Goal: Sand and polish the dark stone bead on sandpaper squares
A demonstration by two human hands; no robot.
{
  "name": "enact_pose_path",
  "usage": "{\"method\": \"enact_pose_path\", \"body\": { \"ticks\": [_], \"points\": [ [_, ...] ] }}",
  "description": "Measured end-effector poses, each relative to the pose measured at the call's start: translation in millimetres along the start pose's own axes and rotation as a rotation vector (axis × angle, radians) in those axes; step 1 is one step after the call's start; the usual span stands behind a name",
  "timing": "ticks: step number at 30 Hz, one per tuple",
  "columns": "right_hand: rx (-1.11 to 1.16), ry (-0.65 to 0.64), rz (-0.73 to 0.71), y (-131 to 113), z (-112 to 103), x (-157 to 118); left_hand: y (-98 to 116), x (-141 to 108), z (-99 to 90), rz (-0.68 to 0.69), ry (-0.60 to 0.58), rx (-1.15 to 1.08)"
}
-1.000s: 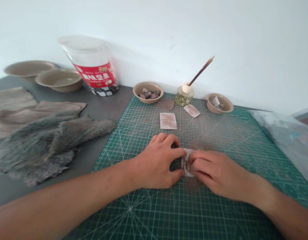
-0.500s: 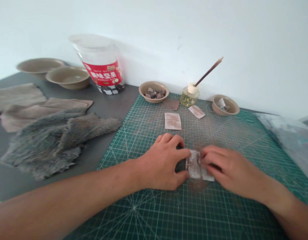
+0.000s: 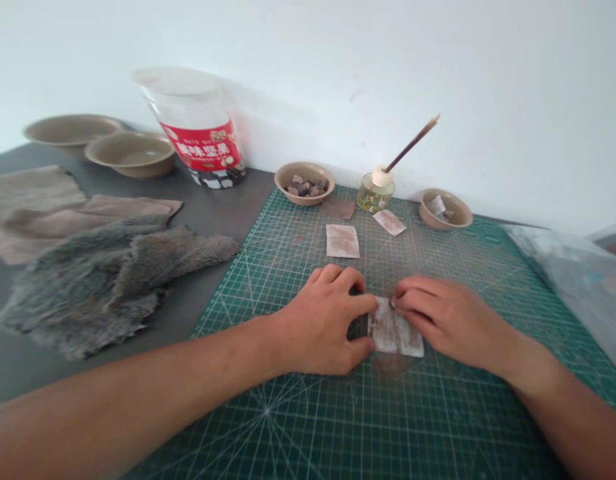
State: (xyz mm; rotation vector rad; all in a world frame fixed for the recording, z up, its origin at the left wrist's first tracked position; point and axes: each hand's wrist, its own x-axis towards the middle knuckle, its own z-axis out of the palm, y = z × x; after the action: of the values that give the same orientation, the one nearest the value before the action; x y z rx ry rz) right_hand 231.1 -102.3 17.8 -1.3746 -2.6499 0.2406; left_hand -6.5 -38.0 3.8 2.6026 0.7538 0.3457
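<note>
Left hand [image 3: 333, 320]: thumb and index fingertip on the left edge of a stained white sheet [image 3: 395, 330], which lies flat on the green mat [image 3: 308, 413]. Right hand [image 3: 451, 320]: fingers bunched at the sheet's upper part; any item between them too small to identify. Beyond the hands: a square pad [image 3: 343, 241], a brown patch [image 3: 339, 208] and a white strip [image 3: 389, 223]. Farther back: a stone bowl [image 3: 305, 184], a jar [image 3: 376, 191] with a slanting stick bundle [image 3: 413, 144], and a smaller bowl [image 3: 445, 210] with pieces inside. Left of the mat: grey fluffy cloth [image 3: 78, 287], red-labelled tub [image 3: 195, 130]. Right side: clear plastic [image 3: 581, 287].
</note>
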Motion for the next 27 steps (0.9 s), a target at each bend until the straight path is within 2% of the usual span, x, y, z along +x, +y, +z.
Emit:
{"method": "enact_pose_path", "body": {
  "ticks": [2, 4, 6, 8, 12, 15, 17, 20, 24, 25, 27],
  "points": [
    [0.028, -0.065, -0.078, 2, -1, 0, 0, 0, 0.0, 0.005, -0.003, -0.006],
    [0.047, -0.061, -0.131, 4, -2, 0, 0, 0, 0.4, 0.013, 0.0, -0.012],
    [0.043, -0.01, -0.07, 6, -3, 0, 0, 0, 0.8, 0.016, 0.012, -0.005],
    [0.065, -0.019, 0.001, 6, -4, 1, -1, 1, 1.1, 0.014, 0.02, 0.005],
    [0.193, -0.115, -0.054, 0, -4, 2, -1, 1, 0.9, 0.016, 0.01, 0.001],
    [0.25, -0.033, 0.081, -4, -3, 2, 0, 0, 1.2, 0.013, 0.017, 0.01],
    [0.288, -0.045, 0.142, -4, -2, 1, 0, 0, 1.6, 0.01, 0.02, 0.015],
    [0.304, -0.11, 0.053, -3, -1, -1, 0, 0, 2.0, 0.012, 0.01, 0.005],
    [0.195, 0.028, 0.14, -1, -1, -2, -1, 0, 2.2, 0.015, 0.02, 0.009],
    [0.195, 0.007, 0.145, 0, -1, -3, -1, 0, 2.3, 0.014, 0.021, 0.01],
    [0.235, -0.093, 0.069, -1, -2, -4, -1, 0, 2.4, 0.014, 0.022, 0.005]
  ]
}}
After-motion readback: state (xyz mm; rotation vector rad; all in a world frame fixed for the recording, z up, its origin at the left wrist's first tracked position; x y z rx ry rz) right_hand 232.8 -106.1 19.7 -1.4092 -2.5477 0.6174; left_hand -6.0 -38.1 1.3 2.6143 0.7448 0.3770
